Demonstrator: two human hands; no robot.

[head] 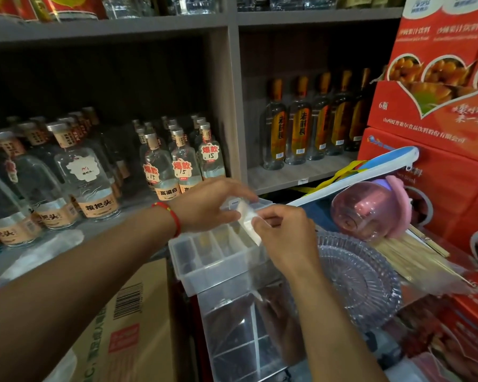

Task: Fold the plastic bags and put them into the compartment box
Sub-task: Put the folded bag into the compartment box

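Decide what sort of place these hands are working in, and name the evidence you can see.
Most likely a small shop or its stockroom. Shelves hold rows of liquor bottles with handwritten price tags, and red drink cartons are stacked at the right.

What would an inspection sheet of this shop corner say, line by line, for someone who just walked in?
Surface: no table; the compartment box sits on a clear plastic bin beside a cardboard carton.
Job's things: one small folded plastic bag, held above the box; compartments look mostly unfilled.
Clutter: clear glass plate, pink bowl, bundle of bamboo skewers, blue and white handle.
Hands: left hand and right hand both pinch the bag; a red string circles the left wrist.
Cables: nothing seen.
Surroundings: grey shelves with liquor bottles, red drink cartons stacked on the right.
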